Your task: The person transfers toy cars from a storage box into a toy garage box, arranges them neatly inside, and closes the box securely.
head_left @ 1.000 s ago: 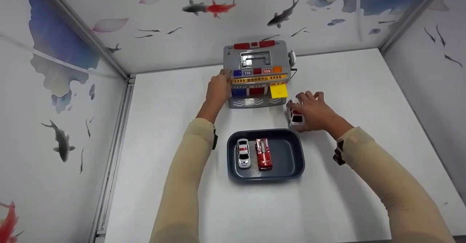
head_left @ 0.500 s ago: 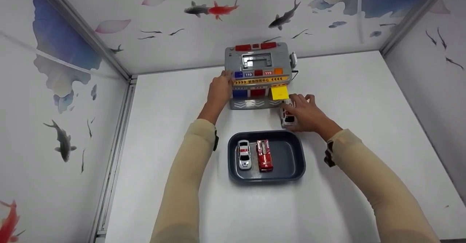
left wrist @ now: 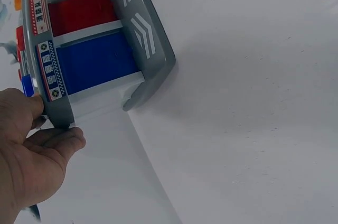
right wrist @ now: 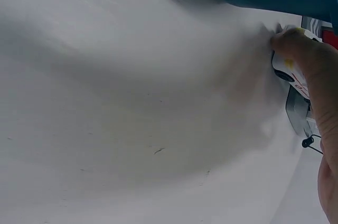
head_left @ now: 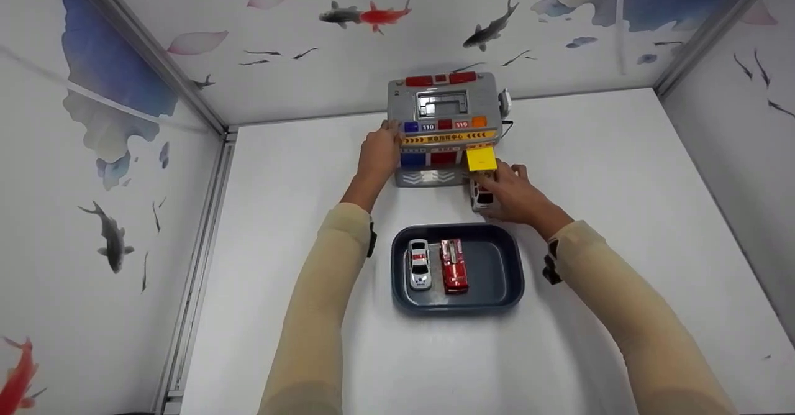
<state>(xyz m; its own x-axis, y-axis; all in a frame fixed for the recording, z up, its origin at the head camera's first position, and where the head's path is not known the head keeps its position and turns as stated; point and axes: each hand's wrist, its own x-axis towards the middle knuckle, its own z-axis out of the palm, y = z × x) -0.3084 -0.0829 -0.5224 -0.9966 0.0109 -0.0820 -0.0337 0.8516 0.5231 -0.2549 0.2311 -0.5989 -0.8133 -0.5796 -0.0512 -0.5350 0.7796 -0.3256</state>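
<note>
A grey toy garage (head_left: 404,98) stands against the back wall. Its yellow door (head_left: 481,159) is raised at the right, beside a red door (left wrist: 82,12) and a blue door (left wrist: 97,60) that are down. My left hand (head_left: 379,154) grips the garage's left edge, thumb and fingers on either side of the panel in the left wrist view. With my right hand (head_left: 518,194) I hold a white toy car (head_left: 482,201) at its sides. The car's far end lies under the yellow door, at the grey front ramp (head_left: 428,177); the fingers partly hide it.
Nearer me is a dark blue tray (head_left: 459,308), with a silver-white toy police car (head_left: 420,269) and a red toy fire truck (head_left: 454,269) in it. A white handset (head_left: 505,102) and a black cord (head_left: 508,128) hang at the garage's right side.
My right hand has moved left with the white car, bringing it from beside the garage to in front of the yellow door. The left hand keeps its grip on the garage.
</note>
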